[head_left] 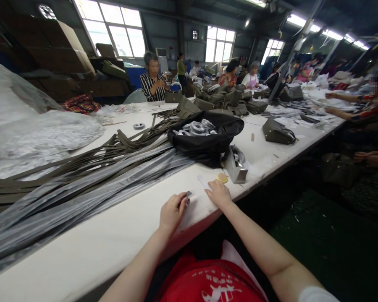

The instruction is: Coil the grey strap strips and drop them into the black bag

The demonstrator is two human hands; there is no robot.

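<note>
Near the front edge of the white table (113, 235), my left hand (172, 211) is closed around a small grey metallic item (188, 195), too small to name. To its right, my right hand (219, 193) has its fingers pressed together at the end of a white paper strip (203, 181). A round yellow-rimmed disc (222, 178) lies just beyond my right hand. The tape dispenser (237, 167) stands behind the disc, to the right. Behind both hands sits a black bag (204, 142) holding several white rolls (197, 127).
Long olive straps (113, 155) and grey plastic-wrapped strips (91, 191) run across the table's left side. Olive bags (277, 131) lie further back. A person in a striped shirt (153, 87) works across the table; other people sit along it. Clear plastic (44, 130) bulges at the left.
</note>
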